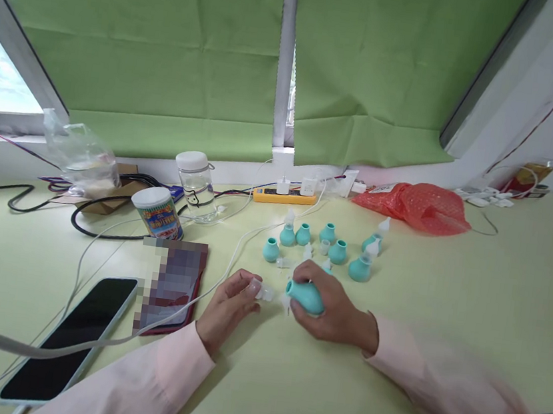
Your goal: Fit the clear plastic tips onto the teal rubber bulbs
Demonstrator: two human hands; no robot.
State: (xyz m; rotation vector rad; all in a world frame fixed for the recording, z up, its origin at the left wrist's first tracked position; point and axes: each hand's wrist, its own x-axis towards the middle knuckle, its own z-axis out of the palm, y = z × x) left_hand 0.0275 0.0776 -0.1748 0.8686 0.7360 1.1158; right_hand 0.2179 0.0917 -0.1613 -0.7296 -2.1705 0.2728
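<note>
My right hand (331,311) is closed round a teal rubber bulb (306,296), its mouth pointing left. My left hand (228,308) pinches a small clear plastic tip (261,291) just to the left of that mouth; the two parts look a little apart. Both hands rest low over the pale green table (445,308). Behind them lie several more teal bulbs (337,251) and clear tips (325,246), some joined together.
A phone (72,336) lies at the front left with a white cable (88,342) across it. Beside it is a dark red booklet (173,285). Farther back stand a tin (157,212), a glass jar (197,184), a yellow power strip (282,196) and a red bag (415,206).
</note>
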